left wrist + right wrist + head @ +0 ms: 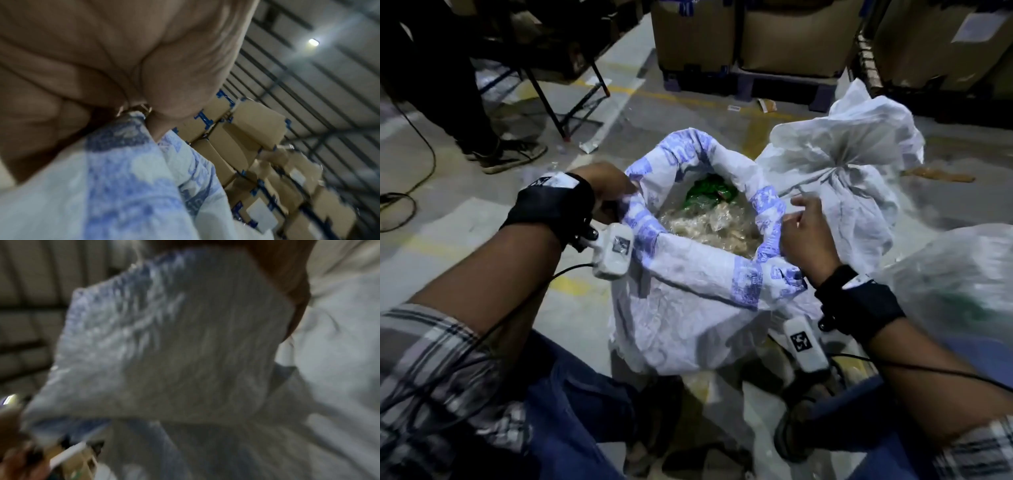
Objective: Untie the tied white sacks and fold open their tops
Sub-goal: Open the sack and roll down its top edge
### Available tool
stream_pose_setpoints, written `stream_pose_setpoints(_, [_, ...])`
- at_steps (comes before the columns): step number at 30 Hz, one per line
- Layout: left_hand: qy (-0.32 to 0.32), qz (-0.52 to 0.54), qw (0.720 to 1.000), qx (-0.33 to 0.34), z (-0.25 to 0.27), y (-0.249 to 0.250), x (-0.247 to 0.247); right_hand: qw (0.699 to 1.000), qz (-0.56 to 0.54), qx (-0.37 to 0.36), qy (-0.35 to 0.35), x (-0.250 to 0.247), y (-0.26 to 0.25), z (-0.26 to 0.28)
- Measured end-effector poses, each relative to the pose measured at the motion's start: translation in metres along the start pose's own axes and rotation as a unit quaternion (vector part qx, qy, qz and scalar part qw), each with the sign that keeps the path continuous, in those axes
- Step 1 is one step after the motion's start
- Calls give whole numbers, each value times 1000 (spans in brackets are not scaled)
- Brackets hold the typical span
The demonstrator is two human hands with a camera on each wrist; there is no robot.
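An open white sack (688, 301) with blue print stands on the floor in front of me, its rim rolled outward. Inside lie a green packet (709, 195) and clear wrappers (709, 226). My left hand (616, 192) grips the rim on the left side. In the left wrist view the left hand's fingers (164, 81) pinch the printed fabric (123, 186). My right hand (799, 229) holds the rim on the right side. The right wrist view is blurred and shows mostly sack cloth (185, 345). Behind it to the right stands a tied white sack (839, 161), its neck bunched.
Another pale sack (955, 274) sits at the far right beside my knee. A person's shoes (510, 154) and a black cable (421, 137) are at the back left by a folding table leg (551, 102). Cardboard boxes (791, 34) on pallets line the back.
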State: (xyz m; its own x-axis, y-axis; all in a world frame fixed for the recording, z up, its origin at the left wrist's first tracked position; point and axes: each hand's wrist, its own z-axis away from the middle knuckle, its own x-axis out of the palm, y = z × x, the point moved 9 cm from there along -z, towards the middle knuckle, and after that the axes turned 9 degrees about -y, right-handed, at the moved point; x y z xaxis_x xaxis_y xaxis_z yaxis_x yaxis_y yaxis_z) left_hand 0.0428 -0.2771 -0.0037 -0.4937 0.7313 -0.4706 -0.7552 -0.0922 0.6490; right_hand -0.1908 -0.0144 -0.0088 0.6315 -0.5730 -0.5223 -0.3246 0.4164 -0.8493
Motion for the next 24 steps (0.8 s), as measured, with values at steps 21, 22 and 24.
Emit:
stream_pose_setpoints(21, [-95, 286, 953, 7, 26, 10, 7, 836, 433, -336, 31, 48, -75, 55])
stream_pose_setpoints(22, [-62, 174, 983, -14, 30, 4, 5, 840, 430, -329, 34, 46, -71, 53])
stream_pose_setpoints(24, [58, -94, 994, -26, 38, 3, -14, 840, 434, -323, 33, 47, -65, 50])
